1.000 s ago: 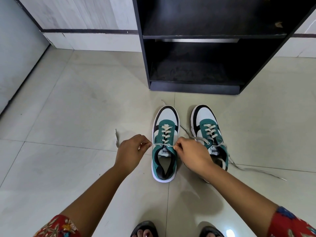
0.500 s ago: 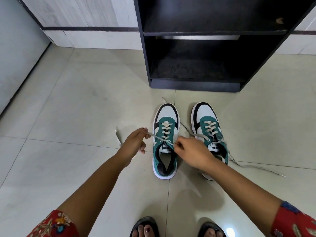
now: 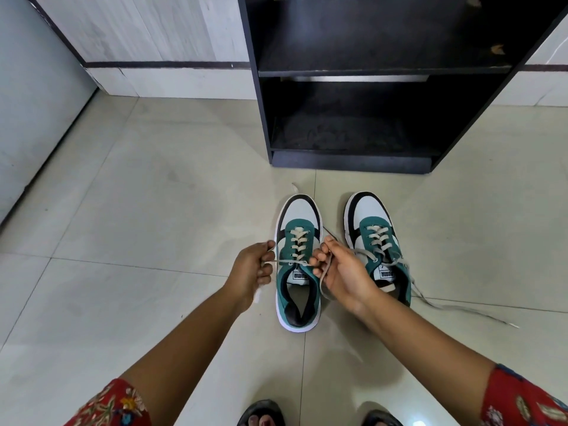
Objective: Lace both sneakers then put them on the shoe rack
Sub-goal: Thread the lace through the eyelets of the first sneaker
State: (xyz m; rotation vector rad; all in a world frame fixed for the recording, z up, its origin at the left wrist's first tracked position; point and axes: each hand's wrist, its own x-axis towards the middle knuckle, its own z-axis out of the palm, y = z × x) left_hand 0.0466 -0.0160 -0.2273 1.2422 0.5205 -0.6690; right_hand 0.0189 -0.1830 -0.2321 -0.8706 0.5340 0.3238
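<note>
Moved: both hands came closer to the left shoe since a moment ago — the left hand [image 3: 252, 272] dropped lower and the right hand [image 3: 344, 273] turned its palm up.
Left hand: fingers curled shut, pinching one end of the lace [image 3: 284, 261] just beside the left shoe's side. A bit of lace hangs down below the fist.
Right hand: palm up, thumb and fingers pinching the other end of the same lace. That end loops down past the palm.
Lace: pulled tight across the top of the left shoe, from one hand to the other.
Left shoe [image 3: 298, 269]: green, white and black, flat on the floor [image 3: 138, 210], toe pointing at the rack. Its lace is crossed all the way up the front.
Right shoe [image 3: 376, 241]: same colours, just beside the left shoe, also on the floor. The right hand hides part of it. Its lace ends [image 3: 455, 307] are loose — one trails far out to the right on the floor.
Rack [image 3: 368, 87]: black, with dark shelves, standing by the wall past the toes of the shoes. No shoe is on it yet.
Sleeves: red with flowers, at the bottom corners.
Feet: toes in dark sandals [image 3: 261, 415] at the bottom edge.
</note>
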